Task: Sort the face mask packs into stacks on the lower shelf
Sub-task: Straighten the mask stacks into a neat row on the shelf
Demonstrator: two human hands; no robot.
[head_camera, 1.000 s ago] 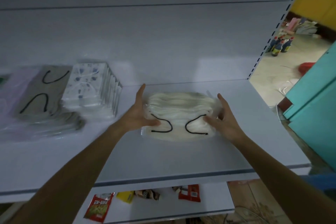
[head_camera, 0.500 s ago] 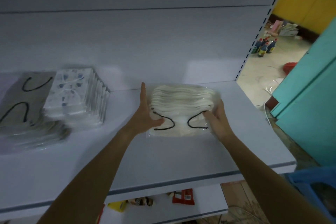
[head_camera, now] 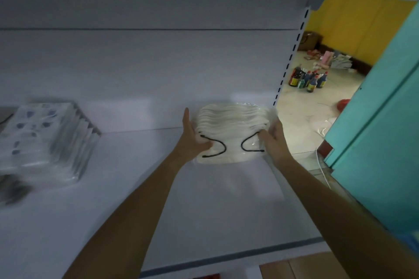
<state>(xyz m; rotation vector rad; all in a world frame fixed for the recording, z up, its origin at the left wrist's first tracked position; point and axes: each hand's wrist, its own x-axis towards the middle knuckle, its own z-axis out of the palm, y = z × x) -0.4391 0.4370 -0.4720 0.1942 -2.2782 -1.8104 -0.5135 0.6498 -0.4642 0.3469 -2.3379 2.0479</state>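
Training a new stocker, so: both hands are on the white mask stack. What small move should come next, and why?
Probably square it up and let go. The left hand and right hand grip the sides of the white mask stack, which is close to the back panel, apart from the patterned packs, yet its layers fan backward.

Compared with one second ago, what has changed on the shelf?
The left hand and right hand moved the white mask pack back toward the rear panel and the right end of the shelf, still holding its sides. The patterned mask stack stayed in place.
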